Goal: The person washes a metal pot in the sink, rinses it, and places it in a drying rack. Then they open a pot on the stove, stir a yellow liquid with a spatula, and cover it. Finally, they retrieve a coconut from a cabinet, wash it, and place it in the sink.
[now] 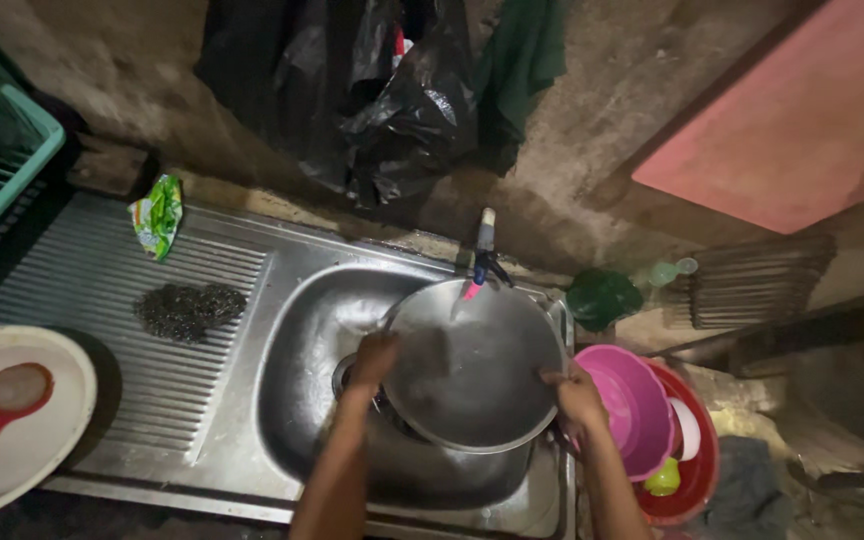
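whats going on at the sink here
A person holds a round metal pan over the steel sink basin, under the tap. The left hand presses on the pan's inside, and the right hand grips its rim. A dark scouring pad lies on the drainboard, and a pink bowl sits to the right.

Dim, light from above; glare on sink [292,330] steel (corners dark, edges soft).

The wide steel pan [472,365] fills most of the sink basin [302,380], with the tap [482,250] just above its far rim. Open passage remains over the ribbed drainboard [102,300], interrupted only by the scouring pad [189,310].
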